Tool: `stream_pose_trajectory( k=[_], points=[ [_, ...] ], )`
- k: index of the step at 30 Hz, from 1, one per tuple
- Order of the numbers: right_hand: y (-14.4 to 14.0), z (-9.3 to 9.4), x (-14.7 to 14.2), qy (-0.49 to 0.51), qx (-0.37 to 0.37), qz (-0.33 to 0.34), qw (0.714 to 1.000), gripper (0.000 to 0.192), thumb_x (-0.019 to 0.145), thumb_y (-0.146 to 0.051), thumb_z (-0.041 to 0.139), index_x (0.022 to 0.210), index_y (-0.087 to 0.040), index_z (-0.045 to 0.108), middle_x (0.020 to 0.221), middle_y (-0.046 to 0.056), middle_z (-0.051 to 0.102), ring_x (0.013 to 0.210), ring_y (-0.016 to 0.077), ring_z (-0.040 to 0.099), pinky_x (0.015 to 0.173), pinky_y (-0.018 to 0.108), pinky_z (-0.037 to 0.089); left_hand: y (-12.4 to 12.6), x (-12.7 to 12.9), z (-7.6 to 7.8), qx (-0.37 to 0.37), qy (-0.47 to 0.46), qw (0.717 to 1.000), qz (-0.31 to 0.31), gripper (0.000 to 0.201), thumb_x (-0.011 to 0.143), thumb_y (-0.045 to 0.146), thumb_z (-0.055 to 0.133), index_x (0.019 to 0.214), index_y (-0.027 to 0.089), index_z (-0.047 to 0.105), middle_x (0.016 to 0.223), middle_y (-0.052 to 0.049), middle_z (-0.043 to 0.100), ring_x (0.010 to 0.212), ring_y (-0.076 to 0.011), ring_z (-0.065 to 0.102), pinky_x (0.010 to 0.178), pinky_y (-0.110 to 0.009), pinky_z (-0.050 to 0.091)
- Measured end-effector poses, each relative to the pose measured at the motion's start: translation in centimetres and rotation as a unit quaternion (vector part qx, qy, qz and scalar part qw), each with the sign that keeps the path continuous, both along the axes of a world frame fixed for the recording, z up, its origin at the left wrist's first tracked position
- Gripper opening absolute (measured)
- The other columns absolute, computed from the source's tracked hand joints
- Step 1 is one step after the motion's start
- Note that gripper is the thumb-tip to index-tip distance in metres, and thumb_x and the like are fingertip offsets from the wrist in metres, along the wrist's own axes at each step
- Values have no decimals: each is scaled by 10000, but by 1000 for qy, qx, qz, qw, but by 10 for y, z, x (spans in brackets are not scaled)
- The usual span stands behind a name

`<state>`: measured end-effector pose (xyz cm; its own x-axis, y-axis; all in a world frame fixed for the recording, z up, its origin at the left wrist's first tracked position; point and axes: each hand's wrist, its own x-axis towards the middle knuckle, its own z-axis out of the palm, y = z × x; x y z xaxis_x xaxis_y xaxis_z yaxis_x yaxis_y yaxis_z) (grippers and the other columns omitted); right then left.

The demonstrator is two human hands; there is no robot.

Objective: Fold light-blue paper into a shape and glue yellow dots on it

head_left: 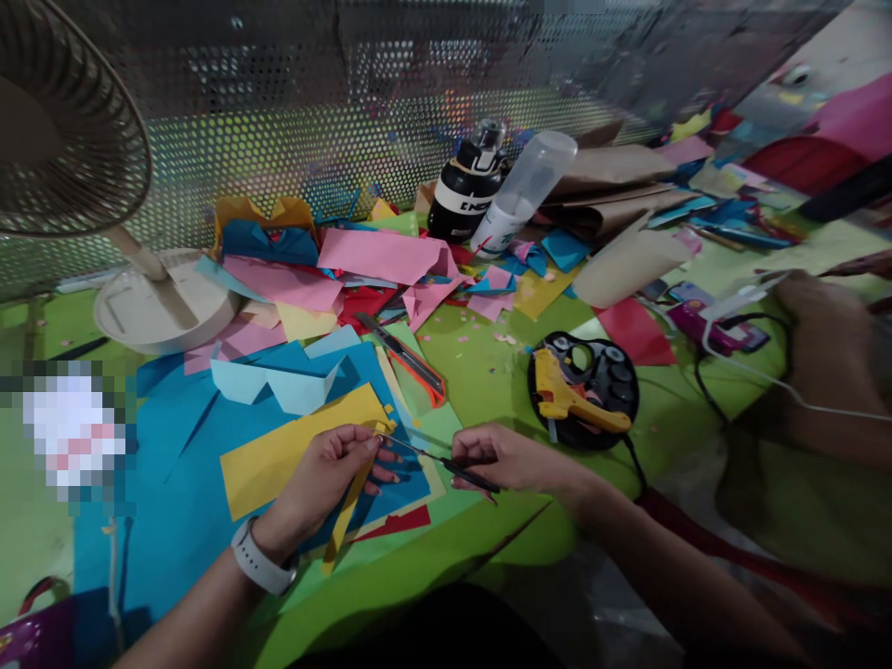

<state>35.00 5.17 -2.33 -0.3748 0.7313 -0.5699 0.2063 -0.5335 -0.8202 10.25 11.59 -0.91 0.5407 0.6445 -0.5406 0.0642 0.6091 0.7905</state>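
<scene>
Between the thumb and fingers of my left hand (348, 460) is a narrow yellow paper strip (343, 528), its long end hanging down over the blue paper. My right hand (491, 457) grips a pair of scissors (446, 462) by dark handles. The scissors' blades point left and meet the strip's upper end at my left fingertips. Small yellow bits lie just above that spot. Under my left hand a wider yellow sheet (271, 452) rests on large blue paper (174, 520). A zigzag-cut light blue piece (275, 383) stands behind it.
An orange utility knife (411, 362) lies behind my hands. To the right, a yellow glue gun (575, 395) rests on a black round tray. Two bottles, a black one (464, 200) and a clear one (526, 190), stand behind paper scraps. A fan (167, 302) stands left. Another person's arm (829, 353) is at right.
</scene>
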Motion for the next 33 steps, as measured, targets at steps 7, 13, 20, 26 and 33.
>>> stream_pose_trajectory(
  k=[7,13,20,26,33],
  points=[
    [2,4,-2,-3,-8,-26,1000,488,625,-584,779,680,-177,514,571,-63,549,501,67,478,487,202,349,1,-3,5,-19,-4,1000,-13,344,758,450,746,872,139,651,901,-103,748,703,-157,707,569,-218,514],
    [3,6,-3,-14,-7,-27,1000,499,625,-598,773,678,-176,514,573,-56,549,505,68,477,484,202,354,1,-2,3,-10,5,1000,-10,331,755,439,748,844,139,641,883,-98,749,674,-145,696,553,-213,506],
    [3,10,-2,-21,-3,-24,999,508,627,-626,755,690,-175,528,589,-56,537,505,70,481,504,214,370,0,-1,7,-9,7,1000,28,315,753,424,753,843,146,635,893,-94,750,695,-157,700,558,-220,507],
    [3,10,-3,-10,-15,-3,1000,511,619,-615,766,700,-177,515,609,-51,546,522,72,487,514,214,377,-1,-1,6,1,4,1000,19,300,764,418,745,863,149,657,872,-87,750,695,-162,701,563,-228,511],
    [1,2,-3,-2,-6,2,1000,476,639,-567,779,725,-172,527,637,-38,600,555,79,520,528,205,397,-1,0,4,3,-5,1000,9,326,747,435,756,844,139,660,843,-85,744,677,-157,699,549,-215,509]
  ],
)
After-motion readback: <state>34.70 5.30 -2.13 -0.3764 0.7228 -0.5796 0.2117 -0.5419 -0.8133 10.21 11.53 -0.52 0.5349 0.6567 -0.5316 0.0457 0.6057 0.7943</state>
